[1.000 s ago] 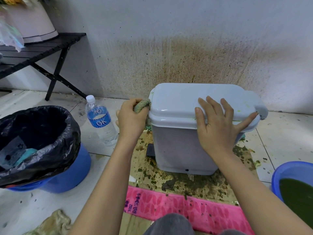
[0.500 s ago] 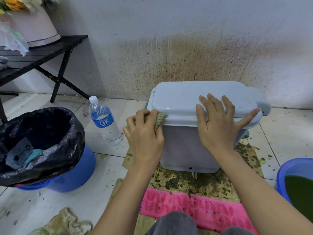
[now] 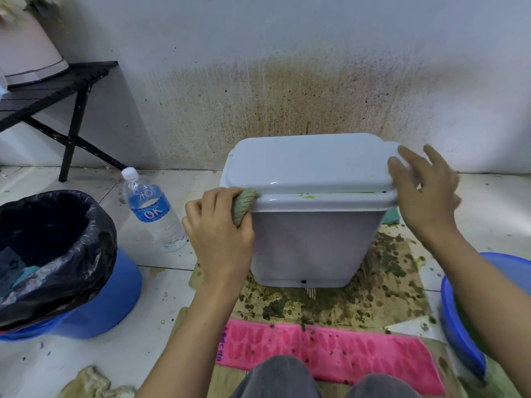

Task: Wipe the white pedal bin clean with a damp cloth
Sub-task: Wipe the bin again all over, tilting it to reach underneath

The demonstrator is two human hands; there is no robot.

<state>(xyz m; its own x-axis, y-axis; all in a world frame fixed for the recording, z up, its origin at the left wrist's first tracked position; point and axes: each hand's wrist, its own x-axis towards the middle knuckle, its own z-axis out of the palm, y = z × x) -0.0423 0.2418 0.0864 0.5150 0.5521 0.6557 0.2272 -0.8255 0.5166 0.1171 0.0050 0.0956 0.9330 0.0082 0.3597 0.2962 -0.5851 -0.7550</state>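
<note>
The bin point(image 3: 310, 242) stands on the floor in front of me, close to the stained wall point(image 3: 287, 96), on a sheet of cardboard point(image 3: 388, 282) spattered with dark green muck. My left hand point(image 3: 218, 234) is curled tight round the cloth point(image 3: 244, 205), a bunched greenish wad. I press it against the near left corner of the bin, right at the seam where the lid point(image 3: 310, 165) meets the rim. My right hand point(image 3: 425, 191) is at the far right end of the lid with the fingers spread and holding nothing. It is blurred, so I cannot tell whether it touches the lid or hangs just off it.

I judge the job well along but not finished. The lid top looks mostly clean, apart from a few faint yellow-green specks toward the right. The near wall of the bin looks clean too. What is left shows along the seam: a thin line of green, with a brighter blob near the middle and more toward the right. The cloth sits at the left end of that line, so the rest of the seam is to be wiped. I cannot see the far side or the ends.

A water bottle point(image 3: 155, 211) stands to the left, and a pink towel point(image 3: 330, 354) lies near my knees.
</note>
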